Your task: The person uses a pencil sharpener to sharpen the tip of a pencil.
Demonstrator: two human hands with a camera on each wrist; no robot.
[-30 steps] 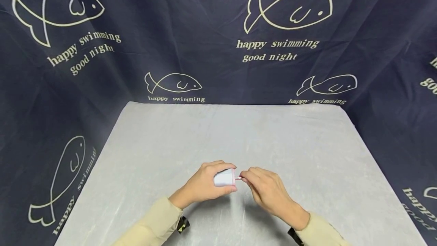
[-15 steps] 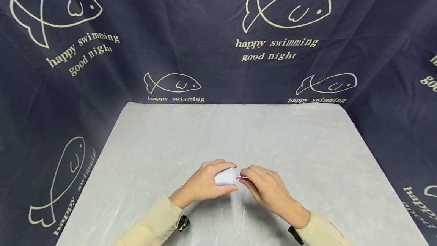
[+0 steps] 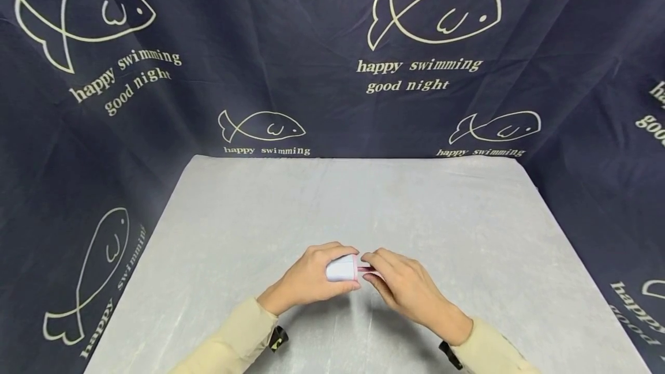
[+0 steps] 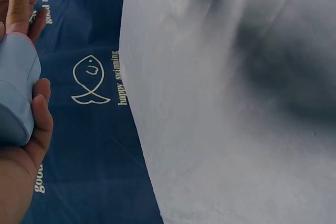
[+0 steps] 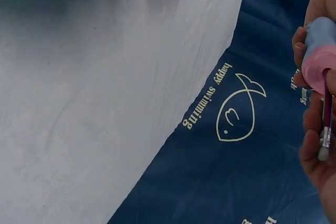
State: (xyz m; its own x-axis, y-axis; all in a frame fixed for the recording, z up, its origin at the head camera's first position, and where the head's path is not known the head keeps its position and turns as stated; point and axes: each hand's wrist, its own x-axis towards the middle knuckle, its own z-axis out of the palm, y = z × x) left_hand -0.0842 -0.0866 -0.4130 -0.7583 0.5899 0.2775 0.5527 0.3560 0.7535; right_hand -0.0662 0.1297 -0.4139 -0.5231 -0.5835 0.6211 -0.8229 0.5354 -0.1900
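My left hand [image 3: 309, 276] grips a light blue pencil sharpener [image 3: 340, 269] lying on its side, thumb and fingers curled round its body. Its pink end [image 5: 316, 67] faces right, toward my other hand. A dark red pencil [image 5: 327, 103] stands with its front end in the hole of that pink end, where the tip is hidden. The fingers of my right hand [image 3: 413, 290] hold the pencil close to the sharpener. At the pencil's back end a metal band and a pale eraser [image 5: 323, 154] show in the right wrist view. Both hands are above the table.
A table with a pale grey cloth [image 3: 363, 201] lies beneath the hands. Dark blue fabric [image 3: 332, 62] printed with fish and lettering hangs behind the table and along both sides. Dark bands [image 3: 278, 338] sit at the sleeve cuffs.
The right hand's fingertips have shifted along and around the pencil and now stand further apart, showing more of it. The left hand and sharpener have stayed almost in place.
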